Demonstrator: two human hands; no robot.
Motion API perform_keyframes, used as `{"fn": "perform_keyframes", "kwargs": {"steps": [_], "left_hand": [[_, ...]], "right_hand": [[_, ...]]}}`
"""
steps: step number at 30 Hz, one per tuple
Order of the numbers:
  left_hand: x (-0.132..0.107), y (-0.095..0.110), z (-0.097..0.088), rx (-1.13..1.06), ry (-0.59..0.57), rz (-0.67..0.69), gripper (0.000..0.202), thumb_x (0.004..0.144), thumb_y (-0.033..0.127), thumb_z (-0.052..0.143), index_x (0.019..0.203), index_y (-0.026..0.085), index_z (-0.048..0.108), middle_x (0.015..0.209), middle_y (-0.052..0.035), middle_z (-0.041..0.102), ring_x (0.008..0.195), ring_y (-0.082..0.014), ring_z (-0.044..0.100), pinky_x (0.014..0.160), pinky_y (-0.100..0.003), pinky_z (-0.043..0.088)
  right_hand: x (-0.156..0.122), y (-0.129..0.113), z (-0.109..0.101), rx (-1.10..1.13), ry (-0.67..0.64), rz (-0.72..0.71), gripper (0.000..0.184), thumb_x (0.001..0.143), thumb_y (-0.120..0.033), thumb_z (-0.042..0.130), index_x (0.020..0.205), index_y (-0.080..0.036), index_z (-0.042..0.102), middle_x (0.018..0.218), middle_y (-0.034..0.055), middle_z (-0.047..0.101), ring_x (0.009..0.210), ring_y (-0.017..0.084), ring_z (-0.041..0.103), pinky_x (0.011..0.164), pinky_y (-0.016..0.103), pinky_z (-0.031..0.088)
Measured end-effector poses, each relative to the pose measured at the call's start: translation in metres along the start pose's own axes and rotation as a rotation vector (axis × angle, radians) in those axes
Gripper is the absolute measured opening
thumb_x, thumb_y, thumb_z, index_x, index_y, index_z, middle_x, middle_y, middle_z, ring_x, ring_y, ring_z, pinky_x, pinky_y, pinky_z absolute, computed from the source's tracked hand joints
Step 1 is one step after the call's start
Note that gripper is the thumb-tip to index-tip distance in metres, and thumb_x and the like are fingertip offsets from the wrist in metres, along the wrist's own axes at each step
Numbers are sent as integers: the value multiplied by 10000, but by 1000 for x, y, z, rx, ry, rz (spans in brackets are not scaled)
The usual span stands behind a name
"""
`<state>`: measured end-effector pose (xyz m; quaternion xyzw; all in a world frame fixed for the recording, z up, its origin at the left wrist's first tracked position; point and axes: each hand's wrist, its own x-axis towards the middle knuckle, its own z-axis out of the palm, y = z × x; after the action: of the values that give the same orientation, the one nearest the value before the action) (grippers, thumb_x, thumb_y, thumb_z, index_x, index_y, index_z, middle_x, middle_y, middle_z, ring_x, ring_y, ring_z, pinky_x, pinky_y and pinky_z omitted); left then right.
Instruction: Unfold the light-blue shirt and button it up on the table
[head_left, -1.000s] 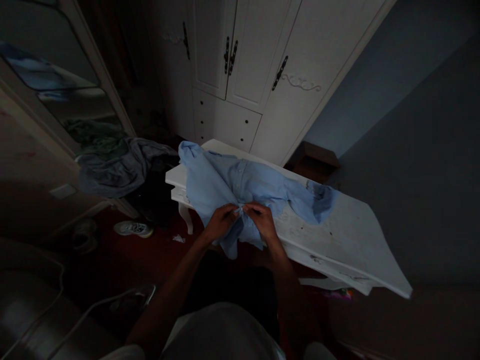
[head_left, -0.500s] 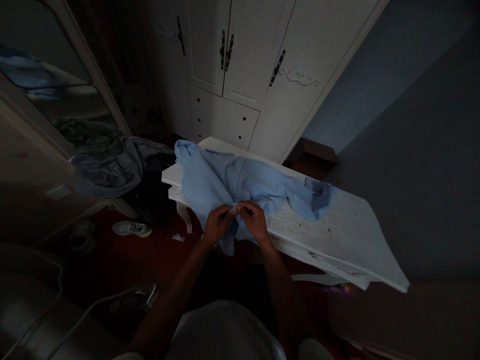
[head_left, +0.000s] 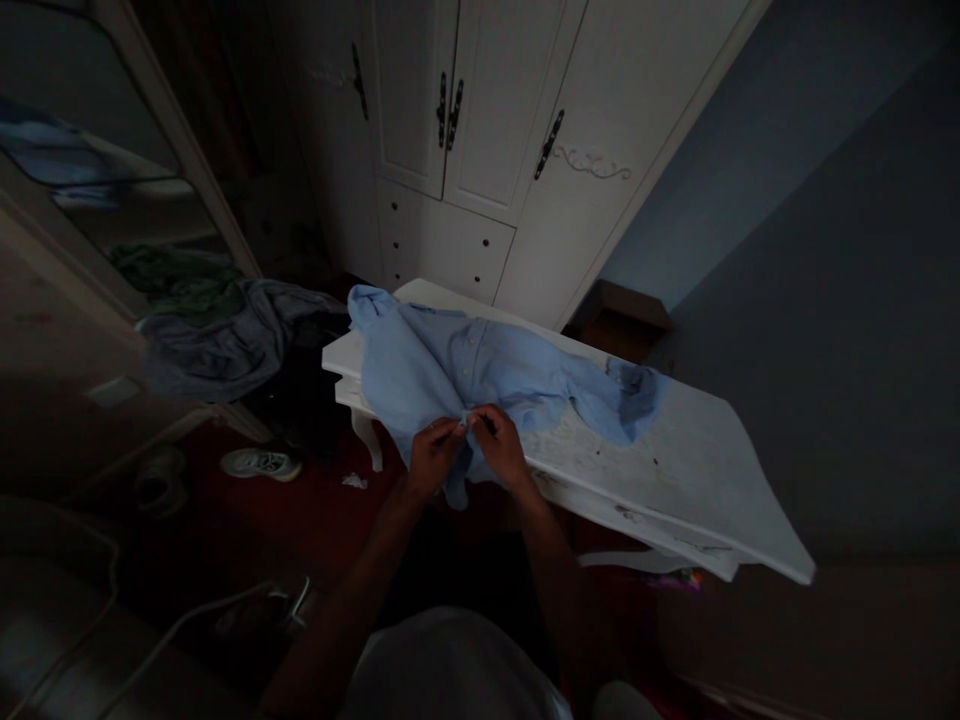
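Observation:
A light blue button-up shirt (head_left: pixel 517 365) lies spread along a white table (head_left: pixel 697 450), its lower part hanging over the front edge. My left hand (head_left: pixel 435 455) pinches the shirt's front opening near that edge. Close against it, my right hand (head_left: pixel 499 445) pinches the same spot from the other side, fingertips nearly touching. Whatever small part sits between the fingertips is too dark to make out. Buttons show on the front above my hands. One darker blue portion of the shirt rests toward the table's right side.
Behind the table stands a white wardrobe (head_left: pixel 450 225) with dark handles. Grey clothing (head_left: pixel 225 340) is heaped at the left, by a mirror (head_left: pixel 97 110). A shoe (head_left: pixel 261 463) lies on the red floor, a cardboard box (head_left: pixel 626 315) at the back right.
Both hands have shifted slightly left and down while still pinching the shirt front, with the fingers a little repositioned. The shirt stays laid out as before.

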<state>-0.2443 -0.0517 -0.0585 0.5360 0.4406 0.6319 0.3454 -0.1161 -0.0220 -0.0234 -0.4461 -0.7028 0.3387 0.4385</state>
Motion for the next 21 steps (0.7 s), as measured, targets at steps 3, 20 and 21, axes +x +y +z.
{"fn": "perform_keyframes", "kwargs": {"steps": [3,20,21], "left_hand": [[-2,-2,0,-69,5,-27,287,827,445,646,802,176,741,790,-40,693,730,-151,613,699,-270,488],[0,-1,-10,-189,-149,-124,361,783,504,670,702,152,673,672,-13,548,625,-124,479,580,-252,393],[0,-1,-10,-197,-145,-141,371,783,514,665,704,152,660,665,-5,531,614,-119,463,567,-247,380]], "right_hand": [[2,3,-1,73,-54,43,200,853,-354,508,786,-199,616,731,8,602,716,160,555,685,278,442],[1,-1,-4,47,-107,-17,155,846,-283,486,774,-208,601,705,-9,572,693,157,537,676,269,426],[1,-1,-4,22,-97,-37,156,851,-271,482,776,-207,603,710,-5,574,697,160,540,679,273,428]]}}
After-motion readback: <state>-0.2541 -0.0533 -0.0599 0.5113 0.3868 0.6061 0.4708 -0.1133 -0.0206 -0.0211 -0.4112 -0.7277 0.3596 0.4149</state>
